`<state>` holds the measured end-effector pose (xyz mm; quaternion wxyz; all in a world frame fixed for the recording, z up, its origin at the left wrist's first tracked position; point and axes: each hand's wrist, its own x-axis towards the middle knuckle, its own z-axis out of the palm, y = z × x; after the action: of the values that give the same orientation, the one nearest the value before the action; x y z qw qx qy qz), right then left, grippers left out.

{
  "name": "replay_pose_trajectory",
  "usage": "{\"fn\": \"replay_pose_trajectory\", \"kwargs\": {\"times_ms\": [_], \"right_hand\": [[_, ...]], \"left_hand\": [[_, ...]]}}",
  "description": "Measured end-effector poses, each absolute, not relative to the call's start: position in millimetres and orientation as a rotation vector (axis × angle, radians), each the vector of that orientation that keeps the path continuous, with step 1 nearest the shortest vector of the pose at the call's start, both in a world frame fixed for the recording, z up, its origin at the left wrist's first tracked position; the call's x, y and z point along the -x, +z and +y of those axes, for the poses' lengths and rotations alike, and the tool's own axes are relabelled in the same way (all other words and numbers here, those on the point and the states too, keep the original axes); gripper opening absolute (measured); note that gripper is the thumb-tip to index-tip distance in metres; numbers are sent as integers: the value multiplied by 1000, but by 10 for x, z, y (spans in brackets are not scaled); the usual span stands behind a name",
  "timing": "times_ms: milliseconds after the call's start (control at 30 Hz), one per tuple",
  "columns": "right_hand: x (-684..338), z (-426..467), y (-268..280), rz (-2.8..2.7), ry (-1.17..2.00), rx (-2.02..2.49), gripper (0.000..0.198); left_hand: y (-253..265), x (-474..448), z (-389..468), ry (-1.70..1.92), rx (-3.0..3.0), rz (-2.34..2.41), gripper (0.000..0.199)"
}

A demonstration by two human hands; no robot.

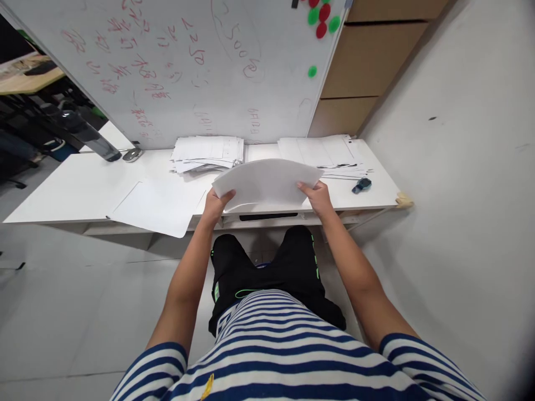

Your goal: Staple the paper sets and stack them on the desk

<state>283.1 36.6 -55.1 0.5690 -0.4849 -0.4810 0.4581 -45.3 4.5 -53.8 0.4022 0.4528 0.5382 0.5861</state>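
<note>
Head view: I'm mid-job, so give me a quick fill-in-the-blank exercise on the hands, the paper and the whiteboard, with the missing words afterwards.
1. The left hand and right hand hold the curved paper, whose colour is ____.
2. The loose paper on the desk lies nearer the ____ hand.
3. The round pieces on the whiteboard are red and ____.

Missing words: white; left; green.

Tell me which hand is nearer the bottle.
Left. The left hand holds the left end of the sheet, to the right of the bottle and closer to the body; the right hand holds the right end, farther off to the right.
</note>
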Motion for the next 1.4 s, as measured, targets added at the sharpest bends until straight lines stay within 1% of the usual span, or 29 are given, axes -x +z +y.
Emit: {"fn": "replay_pose_trajectory", "kwargs": {"times_ms": [133,233,433,633,767,833,900,1000,1067,1100,1167,1233,1300,1400], "right_hand": [[-2781,354,-655,-1117,1113,1073,57],[-2777,321,-775,-1114,1135,1075,57],[-2798,255,-974,-1078,1219,1098,48],[-2782,204,-1004,-1117,1125,1209,46],[-2920,69,-1012,-1165,1019,1357,44],[-3061,-102,-1044,-1182,971,1397,41],[-3234,-345,-1105,-1136,979,1412,39],[-3501,-773,-1235,-792,1057,1414,42],[-3654,-1035,-1322,-584,1102,1438,43],[-3716,-1145,-1360,-497,1106,1457,43],[-3804,-1308,-1414,-374,1102,1499,41],[-3838,-1393,-1435,-306,1106,1527,39],[-3823,-1412,-1424,-282,1143,1538,36],[-3756,-1359,-1377,-289,1213,1547,34]], "left_hand": [[-639,485,47,1529,-1107,1350,61],[-730,535,62,1484,-1101,1345,61],[-757,559,86,1313,-1089,1346,61],[-694,459,34,1314,-1099,1393,61],[-600,454,-15,1234,-1098,1476,60],[-543,432,-41,1142,-1141,1474,58],[-497,383,-38,1052,-1235,1445,52],[-468,286,82,985,-1469,1471,38],[-470,236,243,914,-1742,1572,34],[-477,220,340,834,-1912,1627,34],[-503,210,545,592,-2228,1700,46],[-548,218,730,325,-2382,1703,55],[-604,235,859,162,-2375,1690,52],[-676,261,922,146,-2301,1705,39]]}}
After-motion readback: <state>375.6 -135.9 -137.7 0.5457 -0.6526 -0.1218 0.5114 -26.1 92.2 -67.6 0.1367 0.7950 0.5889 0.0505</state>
